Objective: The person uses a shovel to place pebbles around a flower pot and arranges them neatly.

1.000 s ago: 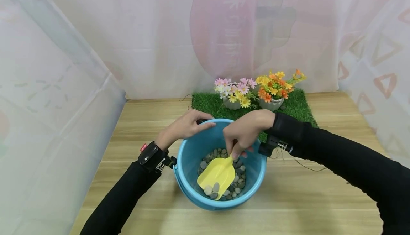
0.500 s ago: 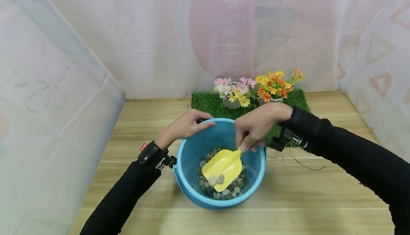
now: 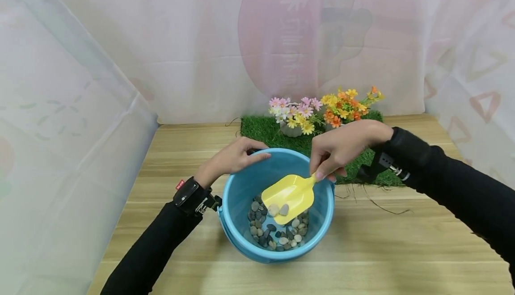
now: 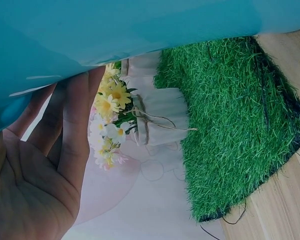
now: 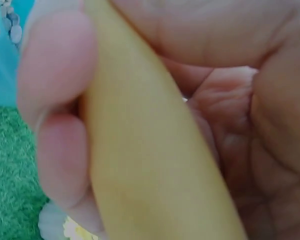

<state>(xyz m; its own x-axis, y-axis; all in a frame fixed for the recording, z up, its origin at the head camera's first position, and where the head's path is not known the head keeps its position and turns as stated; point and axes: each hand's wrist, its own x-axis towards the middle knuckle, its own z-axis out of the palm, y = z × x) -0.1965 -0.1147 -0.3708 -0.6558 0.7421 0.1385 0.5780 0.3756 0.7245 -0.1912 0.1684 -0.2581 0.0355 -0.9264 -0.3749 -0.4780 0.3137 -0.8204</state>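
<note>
My right hand [image 3: 342, 147] grips the handle of a yellow toy shovel [image 3: 291, 193]; the right wrist view shows the fingers and thumb around the yellow handle [image 5: 145, 135]. Two pebbles [image 3: 279, 210] lie on the shovel's blade, which is tilted inside the mouth of a blue bucket [image 3: 237, 237]. Grey and tan pebbles [image 3: 259, 230] cover part of the bucket's bottom. With the thumb inside and the fingers outside, my left hand [image 3: 235, 155] holds the bucket's far left rim. The left wrist view shows those fingers [image 4: 75, 130] against the bucket's outer wall.
Behind the bucket, a green turf mat [image 3: 257, 129] bears a pot of pink, white and yellow flowers [image 3: 295, 114] and a pot of orange and yellow flowers [image 3: 348, 105]. Loose dark threads [image 3: 386, 208] lie on the wooden table [image 3: 185, 147]. Pale printed cloth [image 3: 193, 62] hangs around it.
My right hand has moved up and to the right, lifting the shovel off the pebbles. Fewer pebbles lie on its blade than a second ago. My left hand has stayed on the rim.
</note>
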